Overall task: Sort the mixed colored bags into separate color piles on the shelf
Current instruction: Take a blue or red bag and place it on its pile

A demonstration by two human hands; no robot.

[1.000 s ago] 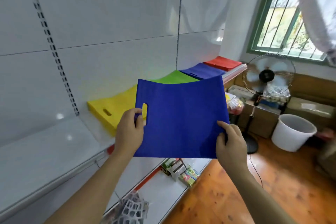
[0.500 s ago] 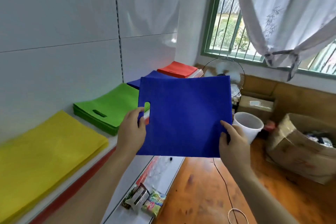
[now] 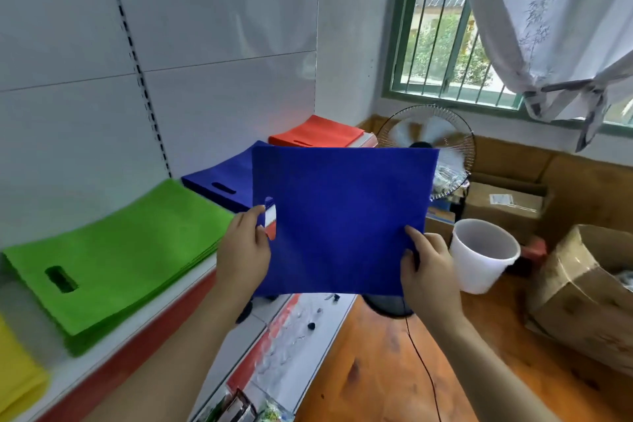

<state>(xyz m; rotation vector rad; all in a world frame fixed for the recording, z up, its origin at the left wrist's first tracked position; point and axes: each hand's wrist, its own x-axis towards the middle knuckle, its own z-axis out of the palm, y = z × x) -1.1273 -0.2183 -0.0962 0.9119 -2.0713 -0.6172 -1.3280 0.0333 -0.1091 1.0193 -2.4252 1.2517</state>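
Observation:
I hold a flat blue bag (image 3: 342, 216) up in front of me, level with the shelf edge. My left hand (image 3: 245, 250) pinches its left edge beside the handle slot. My right hand (image 3: 428, 264) pinches its lower right corner. On the white shelf (image 3: 102, 358) lie separate piles: a yellow pile (image 3: 17, 373) at far left, a green pile (image 3: 113, 257), a blue pile (image 3: 222, 181) partly hidden behind the held bag, and a red pile (image 3: 318, 132) at the far end.
A lower shelf (image 3: 291, 336) below holds small packets and bits. Right of the shelf stand a fan (image 3: 442, 140), a white bucket (image 3: 479, 260) and cardboard boxes (image 3: 582, 298) on the wooden floor. A window with a curtain is behind.
My view and the held blue bag have shifted right along the shelf, past the yellow and green piles, nearer to the blue and red piles. Both hands keep their grip.

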